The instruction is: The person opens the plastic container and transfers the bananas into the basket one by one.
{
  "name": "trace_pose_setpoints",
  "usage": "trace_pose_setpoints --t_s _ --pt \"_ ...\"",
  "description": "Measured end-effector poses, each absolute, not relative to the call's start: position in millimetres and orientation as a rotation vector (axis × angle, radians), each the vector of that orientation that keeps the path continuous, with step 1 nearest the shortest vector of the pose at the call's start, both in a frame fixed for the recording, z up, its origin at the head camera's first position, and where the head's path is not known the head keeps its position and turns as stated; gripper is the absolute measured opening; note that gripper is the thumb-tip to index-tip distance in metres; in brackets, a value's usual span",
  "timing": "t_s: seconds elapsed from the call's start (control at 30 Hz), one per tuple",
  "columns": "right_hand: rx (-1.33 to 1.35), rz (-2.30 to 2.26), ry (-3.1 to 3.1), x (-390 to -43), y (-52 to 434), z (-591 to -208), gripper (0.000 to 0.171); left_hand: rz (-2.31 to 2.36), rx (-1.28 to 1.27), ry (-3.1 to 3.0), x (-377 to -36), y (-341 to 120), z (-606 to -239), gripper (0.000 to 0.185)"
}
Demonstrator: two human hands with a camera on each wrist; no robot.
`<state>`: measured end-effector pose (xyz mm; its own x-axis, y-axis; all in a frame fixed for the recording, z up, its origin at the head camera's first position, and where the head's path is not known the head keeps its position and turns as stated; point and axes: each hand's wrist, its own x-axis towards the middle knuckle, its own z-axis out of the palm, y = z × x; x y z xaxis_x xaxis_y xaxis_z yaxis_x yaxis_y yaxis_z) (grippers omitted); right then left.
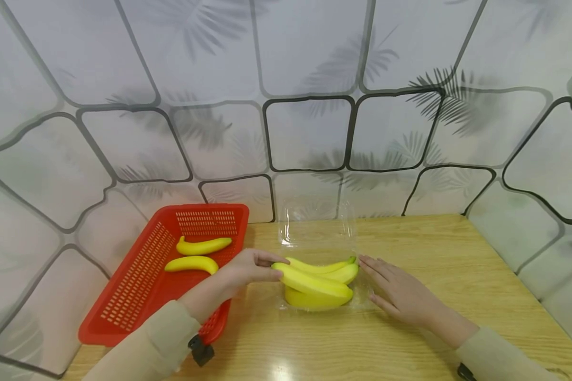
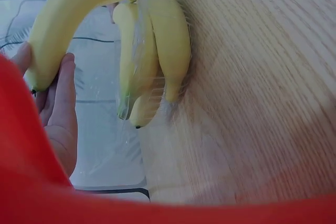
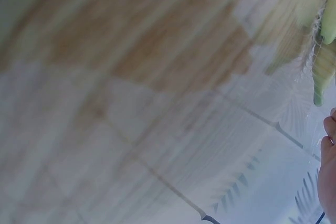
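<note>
— Yellow banana (image 1: pixel 312 284) on top of the pile: who has it?

— Left hand (image 1: pixel 244 270), fingers curled round its end, so it can be steadied over the others in the clear plastic box (image 1: pixel 317 248).

— And the right hand (image 1: pixel 396 290)?

— Flat and spread on the wooden table (image 1: pixel 434 254), fingertips against the box's edge, probably bracing it so it doesn't slide.

— Anything further out?

— Just left of the box sits a red basket (image 1: pixel 138 286) with two bananas (image 1: pixel 197 255) lying apart inside.

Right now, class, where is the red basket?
In the head view the red basket sits at the table's left end, holding two bananas, just left of the left hand.
</note>
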<state>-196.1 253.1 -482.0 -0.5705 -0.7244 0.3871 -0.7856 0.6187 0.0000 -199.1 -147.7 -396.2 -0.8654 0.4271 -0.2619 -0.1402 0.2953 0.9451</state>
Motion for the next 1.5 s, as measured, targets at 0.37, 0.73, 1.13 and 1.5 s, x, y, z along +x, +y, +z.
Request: trace_pose_setpoints --t_s 0.37,0.73,1.13,1.5 --pt "1.217 0.25 -2.485 -196.9 252.8 -481.0 0.074 1.645 0.259 2.069 -201.2 -152.2 -387.6 0.043" --pt "1.213 0.25 -2.495 -196.7 252.9 -480.9 0.074 1.708 0.241 2.074 -201.6 -157.6 -377.7 0.047" --pt "1.216 0.242 -2.477 -195.6 253.0 -481.6 0.073 1.767 0.22 2.067 -201.5 -161.3 -374.0 0.05" --pt "1.222 0.236 -2.467 -196.3 252.8 -481.7 0.073 1.781 0.168 2.035 -199.0 -162.8 -377.6 0.051"
